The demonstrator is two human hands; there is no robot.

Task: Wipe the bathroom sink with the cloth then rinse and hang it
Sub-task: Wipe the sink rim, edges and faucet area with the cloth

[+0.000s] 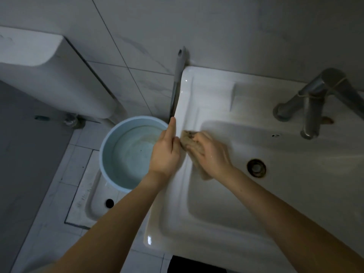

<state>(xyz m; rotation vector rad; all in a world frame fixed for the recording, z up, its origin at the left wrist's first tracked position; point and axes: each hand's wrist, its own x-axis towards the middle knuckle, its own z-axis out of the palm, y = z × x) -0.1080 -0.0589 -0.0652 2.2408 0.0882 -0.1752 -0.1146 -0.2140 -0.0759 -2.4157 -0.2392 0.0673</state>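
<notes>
A white bathroom sink [220, 99] fills the right half of the view, with a drain [256, 168] in its basin and a metal tap [313, 103] at the back right. A crumpled brownish cloth [192, 143] lies on the sink's left rim. My right hand [211, 152] presses down on the cloth and grips it. My left hand [167, 148] rests on the sink's left edge, its index finger stretched along the rim, its other fingers touching the cloth's left end.
A light blue bucket [106, 154] with water stands on the floor left of the sink. A grey handle [178, 79] leans in the gap between sink and wall. A white toilet tank [55, 75] is at the left, above a floor pan [94, 205].
</notes>
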